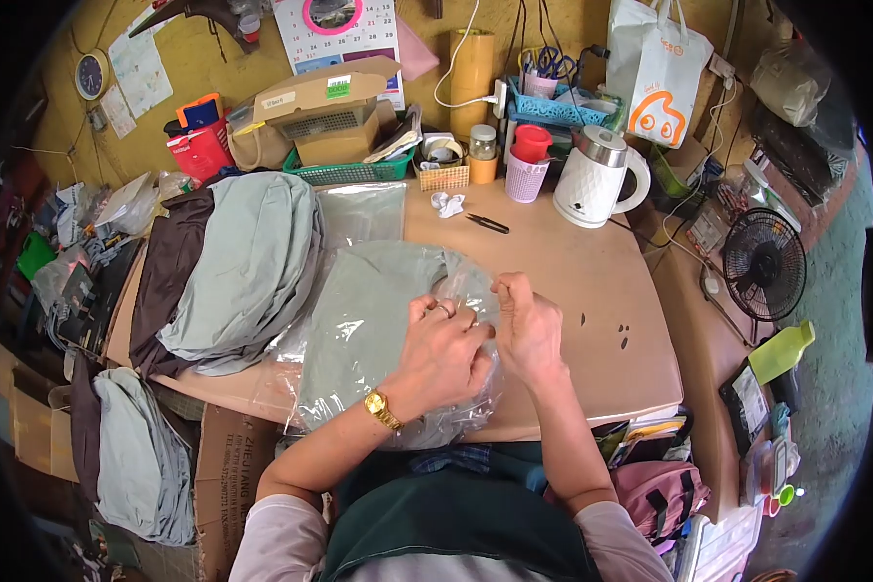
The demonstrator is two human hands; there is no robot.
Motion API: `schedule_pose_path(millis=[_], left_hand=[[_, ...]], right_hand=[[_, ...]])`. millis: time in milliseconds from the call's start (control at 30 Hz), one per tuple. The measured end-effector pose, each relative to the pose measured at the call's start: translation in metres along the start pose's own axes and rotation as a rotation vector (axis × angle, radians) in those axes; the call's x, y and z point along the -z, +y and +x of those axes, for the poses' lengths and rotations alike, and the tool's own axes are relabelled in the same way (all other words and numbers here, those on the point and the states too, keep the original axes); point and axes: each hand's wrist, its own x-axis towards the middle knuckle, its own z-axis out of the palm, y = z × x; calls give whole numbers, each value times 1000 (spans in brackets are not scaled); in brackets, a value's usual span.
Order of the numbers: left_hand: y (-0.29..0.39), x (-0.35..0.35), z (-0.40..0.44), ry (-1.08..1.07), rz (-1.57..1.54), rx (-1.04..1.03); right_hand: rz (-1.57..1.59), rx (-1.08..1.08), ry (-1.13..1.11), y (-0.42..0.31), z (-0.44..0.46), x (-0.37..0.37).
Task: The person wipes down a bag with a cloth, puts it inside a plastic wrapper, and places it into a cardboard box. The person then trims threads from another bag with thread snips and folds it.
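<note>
Pale grey-green folded fabric [359,301] lies inside a clear plastic bag [470,281] on the brown table, near its front edge. My left hand [446,354], with a gold watch on the wrist, is over the bag's right part, its fingers curled on the plastic. Just to the right, my right hand [526,325] is raised in a pinch at the bag's right edge. What its fingertips hold is too small to make out. A stack of grey-green and dark brown fabric [252,262] sits left of the bag. More clear plastic [364,209] lies flat behind it.
Black thread snips [487,223] and crumpled white paper [447,204] lie at the back of the table [592,369]. Behind stand a white kettle [592,179], a pink cup [527,179] and a green basket [359,173]. A black fan [764,262] is at the right.
</note>
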Motion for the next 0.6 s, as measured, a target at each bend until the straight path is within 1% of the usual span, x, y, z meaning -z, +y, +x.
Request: schedule_pose_path(millis=[33,100,133,200,233,267,300,333,367,400,467,500,533,567,600], left_hand=[[1,-3,0,7,10,41],[-1,-8,-2,14,20,81],[-4,-13,-5,18,55,86],[-5,-14,-5,22,89,90],[-3,-11,-2,13,153,122],[-1,-9,-1,3,216,155],[-3,-13,-3,3,214,155],[-5,-20,-9,6,245,150],[-7,-24,-12,10,276,145],[-6,-24,-12,10,277,145],[-6,-24,-13,98,284,133],[-9,-26,-13,96,284,131],[-13,-30,-14,167,236,87],[-17,-32,-14,238,189,44],[-18,-30,-12,237,190,46]], right_hand=[[1,-2,-3,0,1,0],[-53,-113,-166,0,3,0],[-53,-113,-167,-1,5,2],[111,-217,-418,0,10,10],[110,-219,-418,5,10,9],[218,-251,-465,14,8,4],[327,-282,-510,22,8,1],[327,-283,-510,27,9,0],[459,-382,-541,32,11,0],[526,-431,-557,35,12,0],[683,-494,-614,41,14,0],[729,-500,-636,41,14,0],[774,-507,-658,39,15,0],[779,-498,-683,35,16,2],[784,-488,-707,30,17,6]])
